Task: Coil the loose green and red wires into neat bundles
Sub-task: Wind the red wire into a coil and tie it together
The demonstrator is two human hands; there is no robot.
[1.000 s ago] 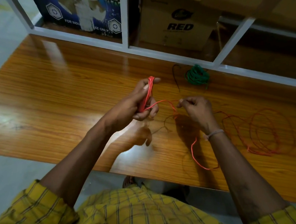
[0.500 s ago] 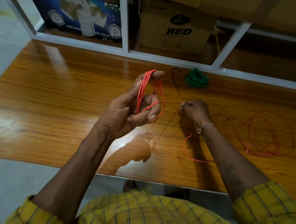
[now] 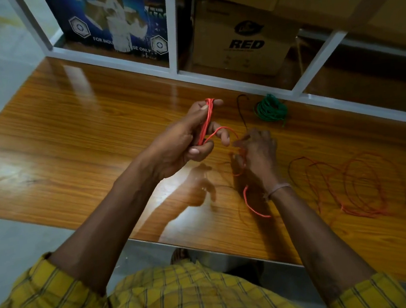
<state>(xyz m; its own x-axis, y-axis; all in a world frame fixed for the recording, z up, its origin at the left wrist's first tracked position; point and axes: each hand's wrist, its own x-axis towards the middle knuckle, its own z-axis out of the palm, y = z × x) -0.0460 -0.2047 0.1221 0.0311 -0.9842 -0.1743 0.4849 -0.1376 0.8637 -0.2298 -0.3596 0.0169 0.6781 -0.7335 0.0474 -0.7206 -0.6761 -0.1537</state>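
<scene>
My left hand (image 3: 183, 141) is raised over the wooden table (image 3: 71, 147) and grips a red wire bundle (image 3: 205, 118) wound in several loops over its fingers. One strand arcs from that bundle to my right hand (image 3: 259, 153), which pinches the red wire just to the right. The loose red wire (image 3: 355, 183) lies in wide rings on the table at the right. A green wire bundle (image 3: 271, 108) rests coiled near the table's back edge, beyond my right hand.
A short dark wire (image 3: 241, 111) lies beside the green bundle. A white-framed shelf (image 3: 172, 26) stands behind the table, holding a blue printed box (image 3: 113, 22) and a cardboard box (image 3: 242, 36) marked RED. The table's near edge runs below my forearms.
The red loops on my left hand have drawn together into a tighter bundle. My right hand has swung the strand round near the left hand and sits a little lower.
</scene>
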